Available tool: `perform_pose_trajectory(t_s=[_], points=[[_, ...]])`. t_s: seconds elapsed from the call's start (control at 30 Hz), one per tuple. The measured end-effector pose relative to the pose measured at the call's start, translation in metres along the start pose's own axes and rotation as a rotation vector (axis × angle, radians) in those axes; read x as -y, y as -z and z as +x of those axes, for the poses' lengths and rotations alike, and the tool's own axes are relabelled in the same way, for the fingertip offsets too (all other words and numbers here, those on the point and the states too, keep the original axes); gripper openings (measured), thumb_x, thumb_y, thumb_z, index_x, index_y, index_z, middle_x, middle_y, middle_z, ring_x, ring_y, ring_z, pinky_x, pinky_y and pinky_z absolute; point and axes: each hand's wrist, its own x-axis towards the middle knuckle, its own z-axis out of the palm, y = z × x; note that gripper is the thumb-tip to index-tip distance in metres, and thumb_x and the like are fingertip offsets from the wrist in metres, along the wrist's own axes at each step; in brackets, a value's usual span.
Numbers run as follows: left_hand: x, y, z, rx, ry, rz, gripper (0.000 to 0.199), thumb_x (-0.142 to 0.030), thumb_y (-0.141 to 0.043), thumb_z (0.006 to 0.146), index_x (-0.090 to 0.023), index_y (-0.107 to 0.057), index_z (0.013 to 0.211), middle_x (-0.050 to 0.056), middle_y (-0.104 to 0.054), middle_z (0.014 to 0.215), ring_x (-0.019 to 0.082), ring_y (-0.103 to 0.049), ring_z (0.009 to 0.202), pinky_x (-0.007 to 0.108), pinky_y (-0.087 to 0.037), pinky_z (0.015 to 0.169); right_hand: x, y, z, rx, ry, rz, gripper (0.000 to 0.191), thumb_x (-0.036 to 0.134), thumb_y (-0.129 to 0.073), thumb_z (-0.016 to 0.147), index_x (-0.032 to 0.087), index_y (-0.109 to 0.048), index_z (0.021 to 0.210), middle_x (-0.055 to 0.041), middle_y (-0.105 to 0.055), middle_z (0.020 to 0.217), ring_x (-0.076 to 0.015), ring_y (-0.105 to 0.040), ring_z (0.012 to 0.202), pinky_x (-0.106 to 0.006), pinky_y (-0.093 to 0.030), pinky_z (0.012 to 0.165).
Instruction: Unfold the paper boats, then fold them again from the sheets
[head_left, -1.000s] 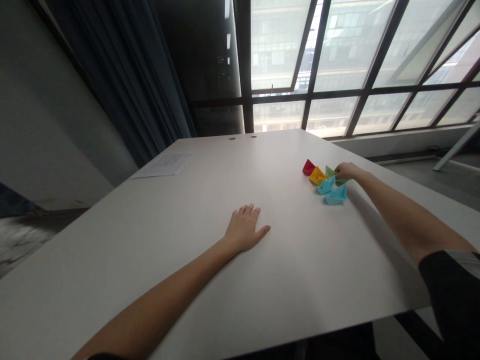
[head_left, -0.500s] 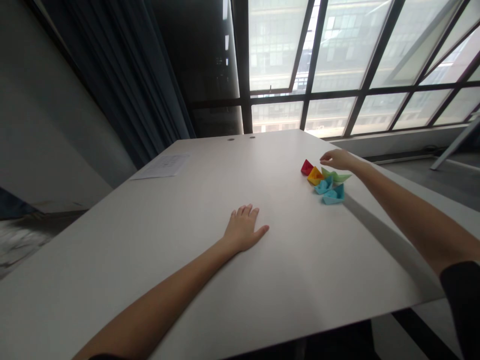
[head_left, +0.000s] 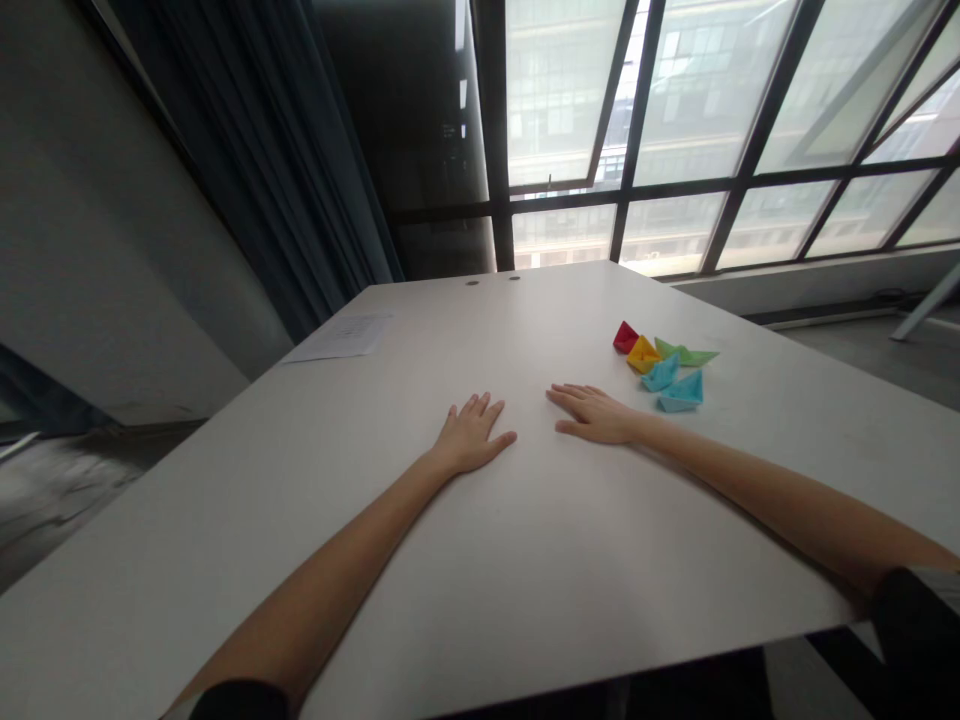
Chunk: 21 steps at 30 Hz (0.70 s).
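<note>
Beside the yellow folded-paper boat [head_left: 643, 357], red boat [head_left: 625, 338], pale-green boat [head_left: 688, 355] and blue boats [head_left: 681, 393] are clustered; left hand [head_left: 466, 438] is spread-fingered, right hand [head_left: 596, 414] less so.

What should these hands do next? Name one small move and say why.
Lifting the left hand and right hand off the white table seems the sensible small move: both appear to lie palm down, open and holding nothing, while the five folded paper boats sit clustered beyond the right forearm with no hand on them.
</note>
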Motion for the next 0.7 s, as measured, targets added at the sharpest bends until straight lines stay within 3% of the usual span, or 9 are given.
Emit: perform_pose_trajectory(t_s=[0.23, 0.7], points=[[0.0075, -0.0026, 0.0021, 0.081, -0.013, 0.003, 0.073, -0.066, -0.017, 0.081, -0.024, -0.016, 0.140, 0.009, -0.011, 0.148, 0.029, -0.009, 0.135, 0.054, -0.014, 0.103, 0.0027, -0.0052, -0.0016, 0.064, -0.039, -0.023, 0.074, 0.067, -0.025, 0.081, 0.024, -0.020, 0.141, -0.0095, -0.020, 0.146, -0.0280, -0.018, 0.133, -0.053, -0.015, 0.105], [0.0076, -0.0025, 0.0024, 0.088, -0.053, 0.008, 0.069, -0.064, -0.013, 0.082, -0.027, -0.015, 0.140, 0.009, -0.010, 0.148, 0.027, -0.009, 0.135, 0.057, -0.013, 0.102, 0.0025, -0.0056, -0.0025, 0.013, -0.052, -0.014, 0.071, 0.067, -0.027, 0.080, 0.025, -0.028, 0.138, -0.0100, -0.026, 0.144, -0.0283, -0.024, 0.131, -0.053, -0.018, 0.103]])
